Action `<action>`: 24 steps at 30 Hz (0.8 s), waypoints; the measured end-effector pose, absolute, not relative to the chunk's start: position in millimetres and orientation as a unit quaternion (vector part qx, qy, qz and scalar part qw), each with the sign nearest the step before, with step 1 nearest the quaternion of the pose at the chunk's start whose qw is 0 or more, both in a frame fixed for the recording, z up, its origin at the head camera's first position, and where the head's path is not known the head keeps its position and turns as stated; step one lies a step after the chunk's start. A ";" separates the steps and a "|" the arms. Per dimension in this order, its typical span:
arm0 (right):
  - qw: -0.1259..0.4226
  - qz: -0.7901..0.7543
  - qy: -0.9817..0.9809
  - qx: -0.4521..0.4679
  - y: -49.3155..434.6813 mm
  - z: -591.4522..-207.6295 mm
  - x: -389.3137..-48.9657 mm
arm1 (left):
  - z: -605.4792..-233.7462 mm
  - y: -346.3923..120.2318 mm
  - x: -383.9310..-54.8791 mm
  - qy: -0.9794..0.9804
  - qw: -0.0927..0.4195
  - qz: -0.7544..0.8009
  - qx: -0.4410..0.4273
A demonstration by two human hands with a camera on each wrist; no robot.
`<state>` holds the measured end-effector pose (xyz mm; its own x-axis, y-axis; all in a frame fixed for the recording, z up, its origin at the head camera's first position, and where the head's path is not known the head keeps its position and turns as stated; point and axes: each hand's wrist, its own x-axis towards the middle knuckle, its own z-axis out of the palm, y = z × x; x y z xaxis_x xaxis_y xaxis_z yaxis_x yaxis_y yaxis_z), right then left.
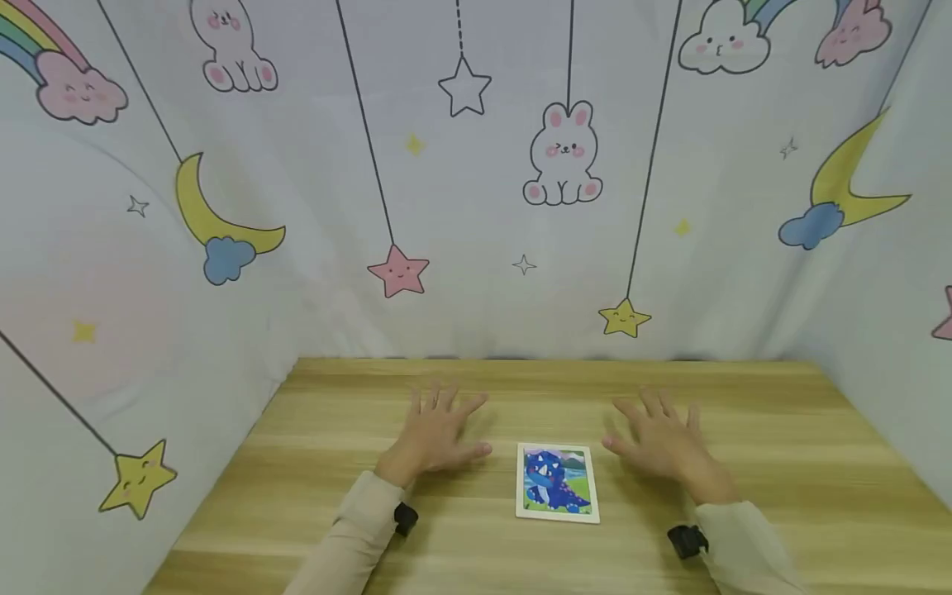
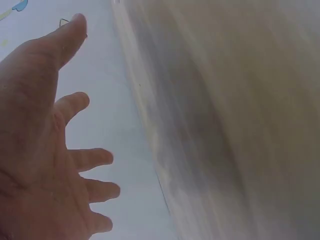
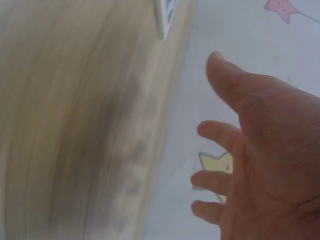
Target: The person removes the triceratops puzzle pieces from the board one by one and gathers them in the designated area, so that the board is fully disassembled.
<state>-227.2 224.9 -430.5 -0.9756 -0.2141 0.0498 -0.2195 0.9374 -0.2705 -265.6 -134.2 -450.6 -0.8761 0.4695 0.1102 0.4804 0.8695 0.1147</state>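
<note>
On the wooden table lies a white-framed picture puzzle or card point(image 1: 557, 483) showing a blue cartoon dinosaur; which of the two it is I cannot tell. My left hand point(image 1: 435, 438), fingers spread, hovers to the left of the picture and holds nothing. To the right of it is my right hand point(image 1: 658, 438), also spread and holding nothing. Both wrist views show the palms: the left hand point(image 2: 40, 150) and the right hand point(image 3: 270, 150) stay apart from the tabletop. A white corner of the picture point(image 3: 163, 22) shows at the top of the right wrist view.
The wooden tabletop point(image 1: 297, 479) ends at a white curtain point(image 1: 483, 223) printed with stars, moons and bunnies, which hangs behind it and along both sides. Dark wrist cameras are strapped under the left sleeve point(image 1: 372, 504) and the right sleeve point(image 1: 744, 537).
</note>
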 end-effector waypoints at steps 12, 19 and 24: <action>-0.006 0.145 -0.967 0.210 176.0 -436.6 -239.6 | -453.8 -107.1 -264.1 -0.950 -0.015 -0.093 -0.298; -0.013 0.165 -0.953 0.254 155.0 -445.1 -241.4 | -456.7 -86.9 -263.8 -0.948 -0.038 -0.083 -0.305; -0.019 0.188 -0.945 0.269 143.0 -447.0 -245.4 | -452.1 -77.1 -268.9 -0.945 -0.053 -0.072 -0.314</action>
